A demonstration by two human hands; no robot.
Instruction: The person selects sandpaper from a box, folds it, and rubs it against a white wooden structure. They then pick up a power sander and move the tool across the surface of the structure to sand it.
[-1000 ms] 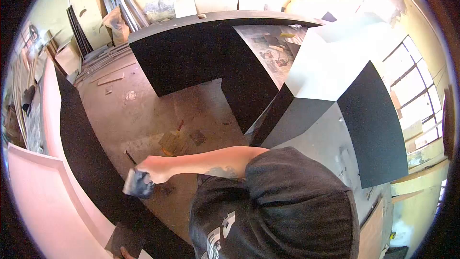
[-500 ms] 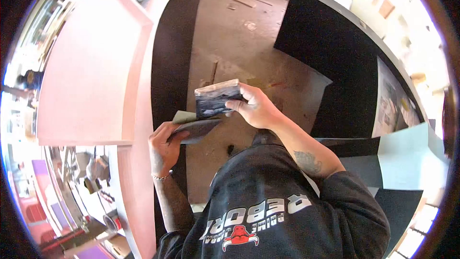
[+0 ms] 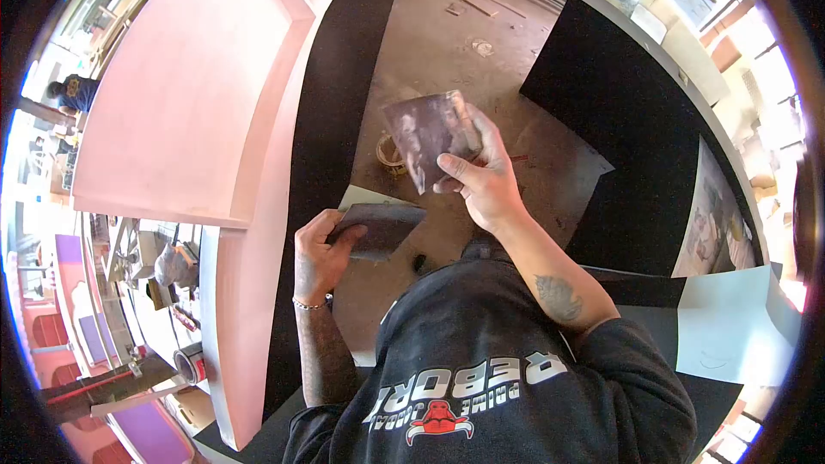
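My right hand (image 3: 485, 172) grips a flat square block (image 3: 425, 133), with the thumb on its near edge. The block's broad face is dark with pale worn smears, and it is tilted up towards me. Lower and to the left, my left hand (image 3: 325, 245) pinches a dark grey sheet (image 3: 382, 228) that looks like sandpaper, curled along its length. A paler greenish piece shows behind the sheet. Block and sheet are apart, with a small gap between them.
Large pink panels (image 3: 180, 94) stand at my left, beside a black strip (image 3: 344, 60). Black panels (image 3: 610, 120) stand at the right, with a pale sheet (image 3: 730, 318) below. On the brown floor lies a roll of tape (image 3: 391, 153). Another person (image 3: 73, 94) is far left.
My right hand has raised the block away from the sheet and turned its broad face towards me. My left hand still holds the sheet, now more fully in view. The view has shifted slightly.
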